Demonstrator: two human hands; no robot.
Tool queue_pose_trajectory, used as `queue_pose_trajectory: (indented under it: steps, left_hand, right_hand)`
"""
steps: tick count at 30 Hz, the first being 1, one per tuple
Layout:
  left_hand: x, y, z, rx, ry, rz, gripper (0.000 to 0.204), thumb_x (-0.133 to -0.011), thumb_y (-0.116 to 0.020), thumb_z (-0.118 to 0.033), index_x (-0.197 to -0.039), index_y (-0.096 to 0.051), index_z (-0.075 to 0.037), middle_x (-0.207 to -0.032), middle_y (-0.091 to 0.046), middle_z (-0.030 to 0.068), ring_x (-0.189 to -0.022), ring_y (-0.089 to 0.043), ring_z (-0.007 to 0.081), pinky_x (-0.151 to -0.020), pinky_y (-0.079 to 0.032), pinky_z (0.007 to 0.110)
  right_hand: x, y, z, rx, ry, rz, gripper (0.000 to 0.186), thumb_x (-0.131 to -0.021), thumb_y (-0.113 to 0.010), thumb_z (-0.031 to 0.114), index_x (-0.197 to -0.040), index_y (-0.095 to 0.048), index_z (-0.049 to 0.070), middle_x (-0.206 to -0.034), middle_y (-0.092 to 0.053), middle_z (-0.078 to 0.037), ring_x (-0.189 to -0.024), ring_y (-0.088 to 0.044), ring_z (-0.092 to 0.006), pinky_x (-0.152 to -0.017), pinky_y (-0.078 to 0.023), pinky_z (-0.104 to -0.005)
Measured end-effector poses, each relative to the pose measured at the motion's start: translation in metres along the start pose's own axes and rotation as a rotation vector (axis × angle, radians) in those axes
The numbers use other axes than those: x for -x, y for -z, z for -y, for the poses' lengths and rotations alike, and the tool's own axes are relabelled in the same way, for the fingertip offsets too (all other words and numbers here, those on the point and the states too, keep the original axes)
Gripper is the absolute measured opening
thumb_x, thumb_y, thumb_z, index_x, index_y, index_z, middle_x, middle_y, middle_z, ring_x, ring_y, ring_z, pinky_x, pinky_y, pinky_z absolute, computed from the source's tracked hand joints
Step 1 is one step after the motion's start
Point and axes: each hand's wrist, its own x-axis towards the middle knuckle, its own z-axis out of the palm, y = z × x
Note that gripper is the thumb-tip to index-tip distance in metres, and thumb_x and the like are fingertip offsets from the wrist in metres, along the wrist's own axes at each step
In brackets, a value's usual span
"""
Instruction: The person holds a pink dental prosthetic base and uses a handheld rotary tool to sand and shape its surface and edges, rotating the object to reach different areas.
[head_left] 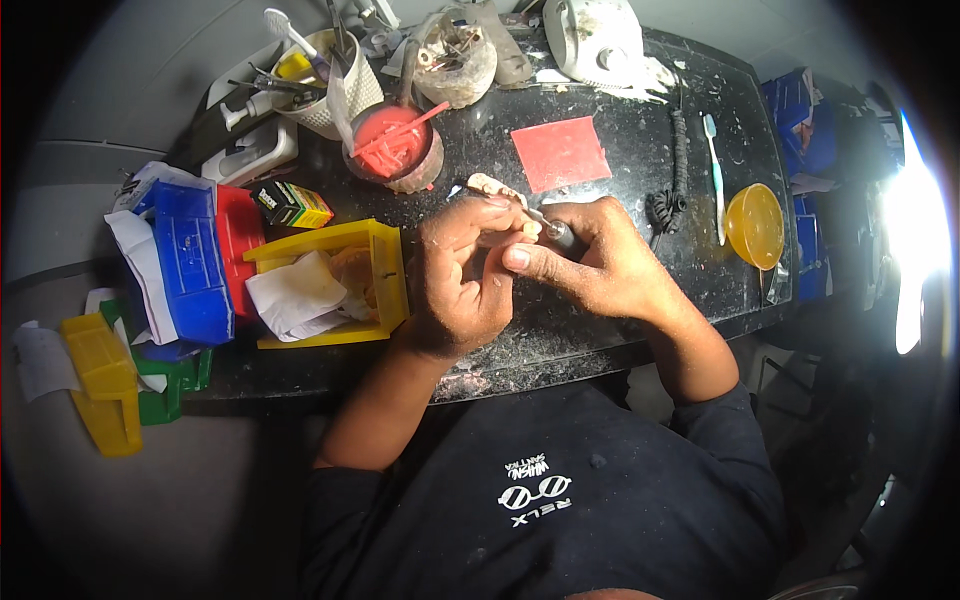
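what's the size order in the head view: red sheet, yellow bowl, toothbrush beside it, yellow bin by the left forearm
Largest to smallest by area:
1. Yellow bin
2. Red sheet
3. Yellow bowl
4. Toothbrush, long but thin

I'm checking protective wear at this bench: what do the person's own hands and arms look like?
The left hand and right hand are bare, with no gloves or watch visible; the right looks dusty. The forearms are uncovered below short, dark fabric sleeves ending around the elbows. These belong to a dark fabric T-shirt with a white spectacles-shaped print and white lettering.
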Motion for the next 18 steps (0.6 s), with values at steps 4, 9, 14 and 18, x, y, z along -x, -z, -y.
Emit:
queue_pose_trajectory:
  steps: [4,9,14,18]
  left_hand:
    - [0.0001,0.0004,-0.0062,0.014,0.058,-0.005,0.036,-0.096,-0.055,0.011,-0.129,-0.041,0.003,-0.11,-0.062,0.0182,-0.097,-0.067,0.0194,-0.087,-0.057,0.031]
    - [-0.0029,0.0015,-0.01,0.13,0.109,-0.01,0.037,-0.097,-0.057,0.009,-0.129,-0.039,0.002,-0.11,-0.063,0.0189,-0.098,-0.067,0.0191,-0.089,-0.056,0.032]
    - [-0.0028,0.0004,-0.0089,0.245,0.157,-0.035,0.039,-0.098,-0.059,0.005,-0.13,-0.037,0.002,-0.109,-0.062,0.0196,-0.098,-0.066,0.0202,-0.091,-0.055,0.032]
    - [-0.0029,0.0001,-0.0097,0.227,0.174,-0.044,0.039,-0.098,-0.059,0.005,-0.13,-0.037,0.002,-0.107,-0.062,0.019,-0.098,-0.066,0.0204,-0.091,-0.055,0.033]
  right_hand:
    - [0.0021,-0.0045,-0.0007,-0.06,0.029,-0.028,0.041,-0.088,-0.081,0.04,-0.082,-0.072,0.0,-0.053,-0.051,-0.004,-0.051,-0.045,-0.0083,-0.047,-0.036,-0.0307]
    - [0.0025,-0.0044,0.0003,-0.054,0.043,-0.032,0.039,-0.088,-0.081,0.039,-0.083,-0.073,0.001,-0.053,-0.052,-0.003,-0.051,-0.045,-0.0075,-0.048,-0.036,-0.0301]
    - [0.001,-0.0044,0.0001,-0.062,0.059,-0.04,0.039,-0.088,-0.081,0.039,-0.082,-0.073,0.001,-0.053,-0.052,-0.002,-0.052,-0.044,-0.0066,-0.048,-0.036,-0.0295]
    - [0.0019,-0.0044,0.001,-0.071,0.036,-0.034,0.039,-0.088,-0.081,0.039,-0.083,-0.073,0.001,-0.053,-0.052,-0.002,-0.052,-0.044,-0.0066,-0.048,-0.036,-0.0295]
